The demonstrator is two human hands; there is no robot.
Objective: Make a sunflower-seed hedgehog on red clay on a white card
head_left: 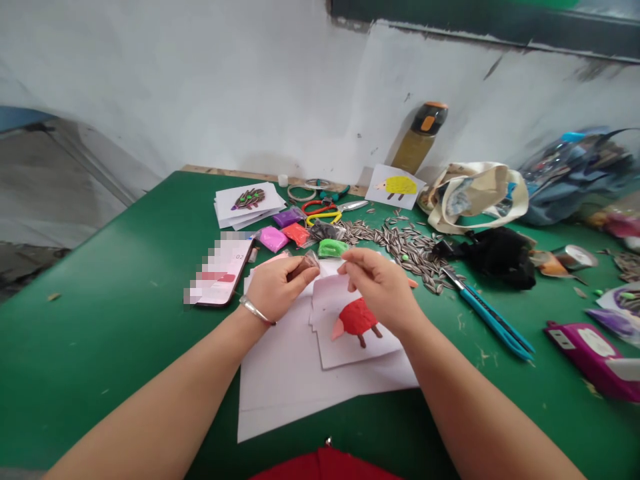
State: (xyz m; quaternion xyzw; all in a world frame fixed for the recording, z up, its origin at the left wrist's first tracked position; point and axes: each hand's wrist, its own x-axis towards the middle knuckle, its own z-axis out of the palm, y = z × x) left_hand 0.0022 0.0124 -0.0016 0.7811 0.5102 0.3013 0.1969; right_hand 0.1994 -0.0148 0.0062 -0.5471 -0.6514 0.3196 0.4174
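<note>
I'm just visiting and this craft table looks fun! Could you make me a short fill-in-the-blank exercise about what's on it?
1. The clay animal below the right hand has a mostly ____ body.
2. The striped seeds scattered beyond the left hand are ____ seeds.
3. The card standing near the wall shows an animal with a ____ body.

Missing words: red; sunflower; yellow.

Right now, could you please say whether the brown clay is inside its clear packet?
Seemingly in: the left hand pinches the clear packet around the brown clay; fingers hide the rest.
</note>
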